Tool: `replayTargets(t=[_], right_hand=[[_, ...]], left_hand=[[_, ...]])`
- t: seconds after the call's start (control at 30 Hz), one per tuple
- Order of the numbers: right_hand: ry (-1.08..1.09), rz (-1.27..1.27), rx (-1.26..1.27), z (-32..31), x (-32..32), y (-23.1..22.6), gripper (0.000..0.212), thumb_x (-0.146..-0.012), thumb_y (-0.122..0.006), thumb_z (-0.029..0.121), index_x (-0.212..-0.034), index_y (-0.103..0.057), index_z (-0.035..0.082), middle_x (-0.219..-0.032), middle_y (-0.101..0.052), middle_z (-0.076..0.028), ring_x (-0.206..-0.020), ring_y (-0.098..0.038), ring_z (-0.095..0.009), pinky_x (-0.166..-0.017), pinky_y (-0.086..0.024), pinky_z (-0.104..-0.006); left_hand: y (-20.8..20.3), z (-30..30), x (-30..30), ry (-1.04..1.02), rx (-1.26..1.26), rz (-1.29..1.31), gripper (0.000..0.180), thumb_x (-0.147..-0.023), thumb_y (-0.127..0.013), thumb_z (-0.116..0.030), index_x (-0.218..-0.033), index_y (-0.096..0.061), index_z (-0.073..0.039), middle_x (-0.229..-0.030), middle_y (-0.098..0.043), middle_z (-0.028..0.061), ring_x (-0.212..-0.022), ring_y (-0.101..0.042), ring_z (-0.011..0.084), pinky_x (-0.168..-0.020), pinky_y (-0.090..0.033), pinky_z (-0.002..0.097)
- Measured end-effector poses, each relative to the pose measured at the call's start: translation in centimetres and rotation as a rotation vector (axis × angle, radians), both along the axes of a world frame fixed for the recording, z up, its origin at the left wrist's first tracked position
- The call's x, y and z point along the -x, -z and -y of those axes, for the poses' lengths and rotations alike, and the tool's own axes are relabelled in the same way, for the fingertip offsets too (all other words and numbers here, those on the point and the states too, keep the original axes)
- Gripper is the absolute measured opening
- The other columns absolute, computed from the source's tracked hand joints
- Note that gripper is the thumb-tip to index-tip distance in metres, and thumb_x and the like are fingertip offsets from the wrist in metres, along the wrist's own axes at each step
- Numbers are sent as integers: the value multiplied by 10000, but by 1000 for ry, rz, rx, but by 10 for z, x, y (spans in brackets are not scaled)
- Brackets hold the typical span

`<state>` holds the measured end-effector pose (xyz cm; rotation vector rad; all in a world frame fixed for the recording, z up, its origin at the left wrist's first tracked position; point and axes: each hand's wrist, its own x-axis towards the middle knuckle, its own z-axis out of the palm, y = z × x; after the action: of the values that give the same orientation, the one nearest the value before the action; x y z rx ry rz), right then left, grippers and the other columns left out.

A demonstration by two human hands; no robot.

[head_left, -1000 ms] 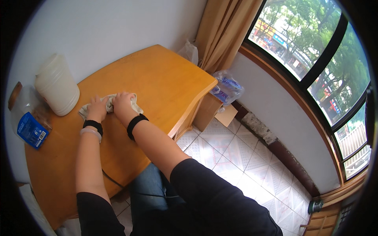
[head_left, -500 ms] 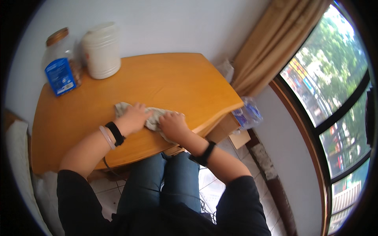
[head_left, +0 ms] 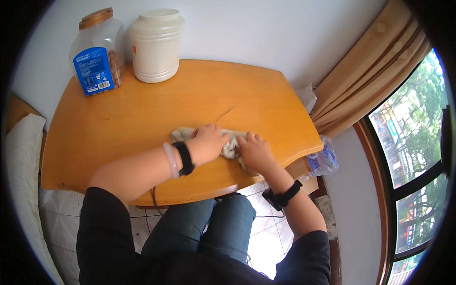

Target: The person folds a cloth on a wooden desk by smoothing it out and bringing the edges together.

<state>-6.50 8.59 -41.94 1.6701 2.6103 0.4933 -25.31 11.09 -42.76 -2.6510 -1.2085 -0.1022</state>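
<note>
A pale, patterned cloth (head_left: 231, 146) lies crumpled on the wooden table (head_left: 142, 102) near its front right edge. Pressing on its left part is my left hand (head_left: 209, 141), fingers curled over the fabric. My right hand (head_left: 257, 153) is closed on the cloth's right end, close beside the left one. Part of the cloth is hidden under both hands. Just beyond it, a thin dark line (head_left: 226, 114) marks the tabletop.
At the back left stand a clear jar (head_left: 97, 61) with a copper lid and blue label, and a cream lidded canister (head_left: 156, 45). A curtain (head_left: 365, 66) and window are on the right. Plastic-wrapped items (head_left: 324, 156) sit below the table's right corner.
The whole view has shifted, so the table and jars appear further right. Both hands and the cloth have moved slightly right along the table. The cloth stays under both hands.
</note>
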Motion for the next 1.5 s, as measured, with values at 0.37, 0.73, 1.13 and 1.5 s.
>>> replayTargets(t=[0.37,0.73,1.13,1.5], right_hand=[[363,23,193,-116,2,-11,314,-862,-511,175,-1171,-503,122,-1172,-526,-106,-1100,-537,-315,-820,-484,-449],[416,-21,105,-123,3,0,362,-840,-563,226,-1183,-497,131,-1212,-508,-86,-1138,-504,-300,-846,-464,-465],[384,56,61,-95,6,6,313,-866,-507,231,-1152,-509,104,-1193,-517,-110,-1103,-524,-315,-829,-468,-467],[216,70,68,-27,16,-3,278,-814,-536,198,-1065,-530,79,-1092,-548,-131,-1018,-549,-313,-783,-477,-452]], left_hand=[[-16,-109,-39,-211,220,128,331,-832,-531,-124,-1157,-549,-186,-1142,-526,151,-1070,-510,342,-812,-462,513],[-11,-126,-53,-336,182,63,379,-860,-492,-142,-1218,-524,-262,-1164,-515,91,-1100,-480,287,-811,-431,516],[-9,-102,-38,-252,150,97,363,-853,-515,-138,-1192,-538,-268,-1159,-504,78,-1138,-439,265,-841,-406,464],[-12,-47,3,-16,223,97,420,-816,-534,-108,-1228,-499,-182,-1176,-503,139,-1175,-418,343,-854,-420,505]])
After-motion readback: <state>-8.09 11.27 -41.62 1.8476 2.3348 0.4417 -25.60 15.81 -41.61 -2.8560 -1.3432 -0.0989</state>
